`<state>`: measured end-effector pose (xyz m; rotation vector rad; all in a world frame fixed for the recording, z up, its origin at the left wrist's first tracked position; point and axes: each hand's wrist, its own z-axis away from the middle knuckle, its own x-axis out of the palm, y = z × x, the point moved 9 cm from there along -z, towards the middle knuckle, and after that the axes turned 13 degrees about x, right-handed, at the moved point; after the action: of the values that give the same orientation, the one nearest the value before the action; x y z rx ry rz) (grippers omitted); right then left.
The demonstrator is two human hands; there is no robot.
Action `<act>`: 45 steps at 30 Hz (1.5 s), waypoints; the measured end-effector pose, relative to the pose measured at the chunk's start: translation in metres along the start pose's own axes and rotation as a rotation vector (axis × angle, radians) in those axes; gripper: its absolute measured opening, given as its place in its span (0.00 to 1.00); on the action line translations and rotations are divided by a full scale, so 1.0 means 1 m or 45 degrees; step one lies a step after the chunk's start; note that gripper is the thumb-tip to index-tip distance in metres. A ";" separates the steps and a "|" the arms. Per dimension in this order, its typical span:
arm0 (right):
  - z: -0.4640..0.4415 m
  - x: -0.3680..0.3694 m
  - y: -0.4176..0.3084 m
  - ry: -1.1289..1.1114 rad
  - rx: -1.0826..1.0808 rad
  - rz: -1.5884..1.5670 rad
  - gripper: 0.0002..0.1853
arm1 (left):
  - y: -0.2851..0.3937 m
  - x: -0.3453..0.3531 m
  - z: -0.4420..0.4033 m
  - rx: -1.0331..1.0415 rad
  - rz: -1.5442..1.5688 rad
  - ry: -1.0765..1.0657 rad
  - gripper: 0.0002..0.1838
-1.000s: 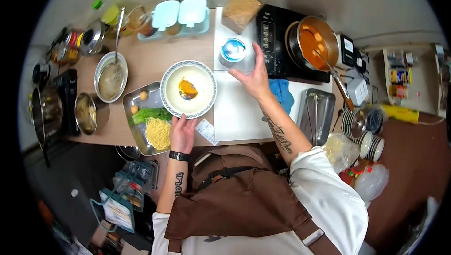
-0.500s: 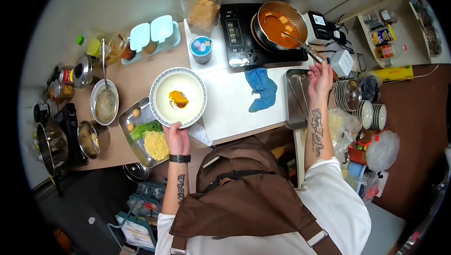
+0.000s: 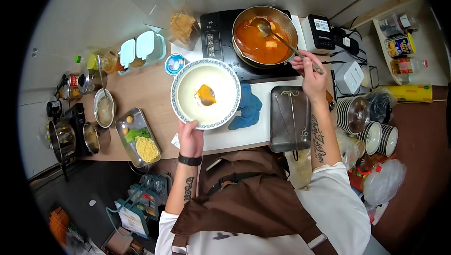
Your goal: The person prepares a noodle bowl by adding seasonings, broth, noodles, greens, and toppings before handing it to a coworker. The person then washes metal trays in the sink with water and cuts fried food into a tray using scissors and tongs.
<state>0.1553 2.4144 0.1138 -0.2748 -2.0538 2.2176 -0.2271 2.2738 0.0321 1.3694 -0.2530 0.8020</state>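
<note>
My left hand (image 3: pixel 190 138) grips the near rim of a white bowl (image 3: pixel 183 109) with a patterned edge, held above the counter. Orange-yellow powder (image 3: pixel 206 94) and a brown patch lie at the bottom of the bowl. Up at the right, my right hand (image 3: pixel 312 69) is closed around the handle of a ladle (image 3: pixel 293 48). The ladle's head dips into orange-red soup (image 3: pixel 256 43) with several pale chunks. That soup fills a metal pot (image 3: pixel 292 32) standing on a black induction cooker (image 3: pixel 212 25).
A blue cloth (image 3: pixel 248 107) lies behind the bowl's right side. Right of it is a metal tray (image 3: pixel 287 142) with tongs. At left, another tray (image 3: pixel 157 146) holds noodles, lettuce and eggs. Stacked plates (image 3: pixel 345 114) stand at far right. A round blue-topped container (image 3: pixel 174 63) touches the bowl's outline.
My left hand has carried the bowl rightward, nearer the pot. The ladle's head has shifted within the soup, its bowl now showing more. The view has shifted too.
</note>
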 end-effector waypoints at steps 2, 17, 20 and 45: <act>-0.001 -0.009 0.003 -0.015 0.029 -0.026 0.16 | -0.011 0.014 -0.006 -0.010 -0.001 -0.011 0.39; 0.017 -0.027 0.004 0.042 0.253 -0.309 0.16 | -0.031 0.032 -0.020 -0.046 -0.088 -0.075 0.35; 0.021 -0.027 -0.007 0.055 0.260 -0.287 0.16 | -0.033 0.033 -0.022 -0.056 -0.087 -0.074 0.34; 0.089 0.039 -0.050 -0.625 -0.188 0.267 0.11 | -0.030 0.035 -0.032 -0.038 -0.057 -0.057 0.33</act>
<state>0.0965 2.3396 0.1674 0.0579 -2.5461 2.4490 -0.1921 2.3162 0.0226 1.3615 -0.2673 0.7285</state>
